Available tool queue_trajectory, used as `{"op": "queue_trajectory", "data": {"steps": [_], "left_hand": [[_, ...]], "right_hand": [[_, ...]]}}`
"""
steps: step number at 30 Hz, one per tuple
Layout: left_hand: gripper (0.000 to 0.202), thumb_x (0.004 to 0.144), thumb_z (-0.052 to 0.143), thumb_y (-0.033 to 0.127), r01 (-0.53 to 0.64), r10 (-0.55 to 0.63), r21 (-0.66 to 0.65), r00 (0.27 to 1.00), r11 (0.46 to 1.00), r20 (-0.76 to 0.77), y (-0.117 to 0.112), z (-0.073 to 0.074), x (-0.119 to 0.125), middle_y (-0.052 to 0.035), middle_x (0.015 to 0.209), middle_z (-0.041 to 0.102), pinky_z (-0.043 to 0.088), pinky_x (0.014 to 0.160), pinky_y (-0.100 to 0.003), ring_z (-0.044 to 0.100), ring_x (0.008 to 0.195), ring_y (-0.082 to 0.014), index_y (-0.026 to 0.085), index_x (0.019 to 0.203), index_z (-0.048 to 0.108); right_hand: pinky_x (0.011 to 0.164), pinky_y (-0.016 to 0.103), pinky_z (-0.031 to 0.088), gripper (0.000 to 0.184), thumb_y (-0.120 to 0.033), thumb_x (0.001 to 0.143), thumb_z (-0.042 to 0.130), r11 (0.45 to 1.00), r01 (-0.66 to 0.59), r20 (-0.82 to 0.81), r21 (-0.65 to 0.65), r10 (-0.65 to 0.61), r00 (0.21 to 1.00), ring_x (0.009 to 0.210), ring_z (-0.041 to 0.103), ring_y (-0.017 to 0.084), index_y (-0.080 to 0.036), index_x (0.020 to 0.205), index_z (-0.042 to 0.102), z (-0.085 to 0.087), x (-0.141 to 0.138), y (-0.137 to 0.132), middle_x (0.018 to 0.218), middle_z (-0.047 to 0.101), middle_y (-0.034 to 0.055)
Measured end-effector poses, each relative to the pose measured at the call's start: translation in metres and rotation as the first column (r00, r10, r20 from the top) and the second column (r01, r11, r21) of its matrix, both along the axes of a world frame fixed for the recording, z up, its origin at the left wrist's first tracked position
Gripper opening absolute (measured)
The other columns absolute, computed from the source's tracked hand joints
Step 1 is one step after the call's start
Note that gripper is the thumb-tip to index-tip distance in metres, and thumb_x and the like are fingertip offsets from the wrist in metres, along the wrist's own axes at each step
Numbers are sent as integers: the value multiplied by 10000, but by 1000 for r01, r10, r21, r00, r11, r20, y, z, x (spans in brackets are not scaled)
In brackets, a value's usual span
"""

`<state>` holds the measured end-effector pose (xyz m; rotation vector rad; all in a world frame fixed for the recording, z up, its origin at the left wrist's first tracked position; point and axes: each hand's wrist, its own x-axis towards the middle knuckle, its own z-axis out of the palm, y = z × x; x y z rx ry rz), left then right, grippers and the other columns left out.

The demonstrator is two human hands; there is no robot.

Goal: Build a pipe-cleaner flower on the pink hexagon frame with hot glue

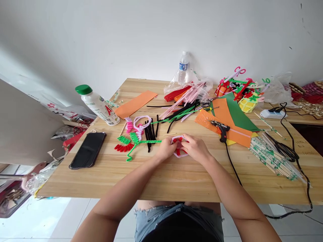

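Observation:
Both hands are at the front middle of the table, closed on a ring-shaped pipe-cleaner piece (179, 155) with a pale lilac outline and red strips inside. My left hand (165, 148) grips its left side, and my right hand (195, 147) has its fingers over the right side. The fingers cover much of the middle. Just left of my left hand, a green coiled pipe-cleaner stem (148, 141) lies flat. Beyond it are short black pipe cleaners (150, 133), a lilac pipe-cleaner loop (150, 120) and red pipe-cleaner pieces (123, 147).
A phone (88, 150) and a green-capped bottle (99, 107) stand or lie at left. To the right are a hot glue gun (223, 130) on orange card, its cord, wrapped sticks (271, 158) and scissors (285, 150). Pipe-cleaner bundles (193, 95) and a water bottle (183, 67) are behind.

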<state>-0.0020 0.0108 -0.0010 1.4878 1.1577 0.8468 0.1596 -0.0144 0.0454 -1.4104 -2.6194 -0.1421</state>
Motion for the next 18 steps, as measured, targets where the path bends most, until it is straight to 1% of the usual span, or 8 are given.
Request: {"op": "queue_trajectory", "data": {"steps": [2,5,8,10,12,14,18], "left_hand": [[124,777,515,193,3,-3,-14,1000,1000,2,0,0,0,-8,694,652,504,570,-223,602,591,-127,137,804,622],[143,765,512,186,43,-40,-69,998,997,41,1,0,-1,-6,684,645,502,558,-223,599,579,-125,131,847,614],[186,715,498,132,87,-74,-134,993,987,96,1,4,-4,-4,686,635,494,550,-213,595,583,-120,122,869,602],[223,676,497,110,97,-82,-158,992,983,97,1,9,-7,2,671,618,476,534,-201,581,577,-115,112,873,601],[293,644,518,109,127,-113,-162,989,979,92,0,15,-9,3,689,616,466,536,-198,575,593,-115,103,924,607],[387,610,543,107,176,-163,-153,982,972,95,-1,19,-11,-5,754,632,469,565,-205,581,640,-123,101,993,604],[472,562,533,73,182,-177,-105,983,978,50,-2,25,-10,-25,877,643,475,641,-212,581,735,-130,97,1029,600]], "right_hand": [[629,258,411,299,-325,946,450,1000,-3,3,-3,3,1000,827,586,183,-190,877,707,0,0,1,1122,605,92],[611,259,403,301,-346,943,456,1000,-6,-6,-21,5,1000,800,590,180,-190,880,706,2,0,2,1096,611,88],[609,254,402,271,-340,932,483,999,-2,-23,-49,1,1000,785,595,170,-189,896,705,5,0,0,1105,608,89],[615,250,404,231,-313,920,509,998,1,-26,-68,-3,1000,791,599,163,-185,915,701,7,0,-1,1136,597,94],[614,246,403,197,-281,908,528,996,12,-17,-88,-13,1000,788,603,159,-179,934,695,8,0,-2,1141,592,100],[603,246,399,185,-261,901,533,994,26,2,-103,-25,1000,773,608,158,-171,934,692,8,0,-2,1120,598,101],[578,260,393,192,-245,901,520,993,33,27,-111,-30,999,751,621,166,-166,909,695,7,-3,-2,1128,598,94]]}}
